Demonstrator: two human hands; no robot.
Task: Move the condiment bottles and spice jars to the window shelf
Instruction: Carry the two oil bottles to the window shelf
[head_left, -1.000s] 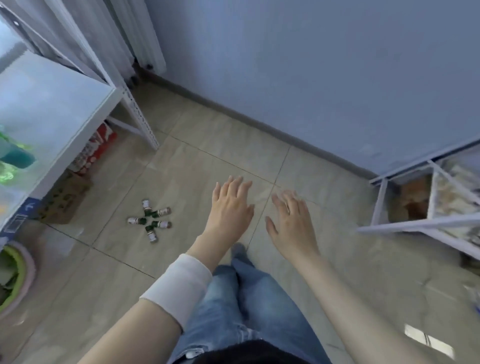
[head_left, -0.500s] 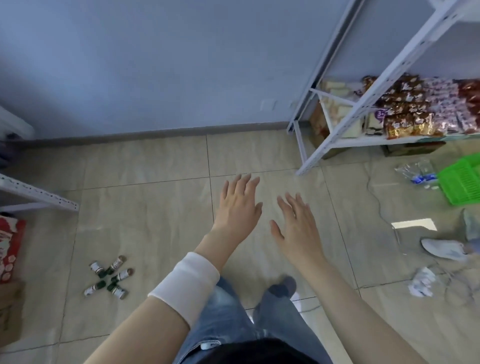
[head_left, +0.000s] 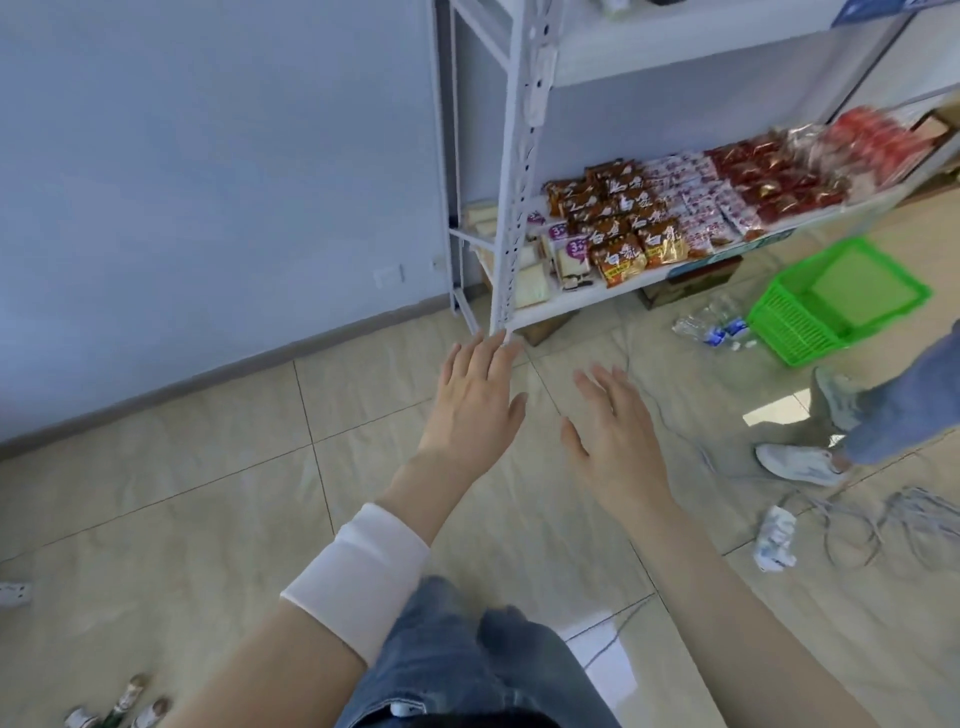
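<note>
Both my hands are held out in front of me over the tiled floor, palms down, fingers straight and holding nothing. My left hand (head_left: 475, 402) has a white band on its forearm; my right hand (head_left: 615, 436) is just to its right. A few small green-and-white bottles (head_left: 122, 709) lie on the floor at the bottom left edge, far behind my hands. No window shelf shows in this view.
A white metal shelf rack (head_left: 511, 208) stands ahead, its low shelf packed with snack packets (head_left: 639, 228). A green basket (head_left: 836, 301), crushed water bottles (head_left: 709, 325), loose cables (head_left: 883, 519) and crumpled paper (head_left: 776, 538) litter the floor at right. Another person's legs (head_left: 852, 431) stand at right.
My view has swung to the right: the small bottles slid to the bottom left corner and the snack rack came close. Both hands stay open and empty.
</note>
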